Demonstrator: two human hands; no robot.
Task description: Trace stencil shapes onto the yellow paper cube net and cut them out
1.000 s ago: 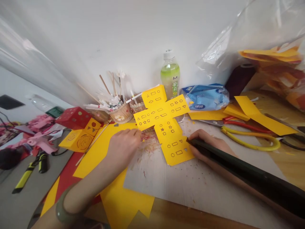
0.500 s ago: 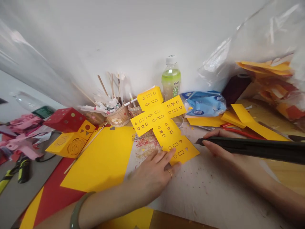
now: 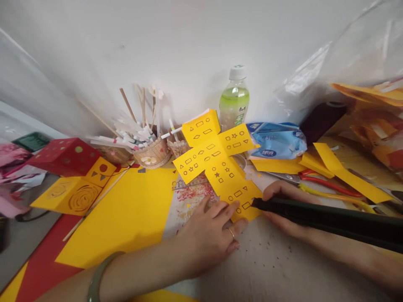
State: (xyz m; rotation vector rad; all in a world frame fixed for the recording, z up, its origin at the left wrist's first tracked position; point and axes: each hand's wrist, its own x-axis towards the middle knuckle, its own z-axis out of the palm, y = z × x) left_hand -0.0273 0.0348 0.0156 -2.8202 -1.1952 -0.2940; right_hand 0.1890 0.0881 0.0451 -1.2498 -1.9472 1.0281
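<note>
Your left hand (image 3: 208, 237) rests with fingers spread on the near end of the yellow cross-shaped paper net (image 3: 209, 152), which lies mid-view over the grey board (image 3: 267, 277). The net's long axis slants from its far flap, just left of the drink bottle (image 3: 234, 101), toward you and rightward. Your right hand (image 3: 288, 192) has its grip wrapped around the black utility knife (image 3: 327, 219), whose tip points left at the near panel's right edge, its long body running back rightward.

Soft light; faint shadow beside bottle (image 3: 233, 102); glare on clear plastic (image 3: 310, 67); edges stretched, blurred.
</note>
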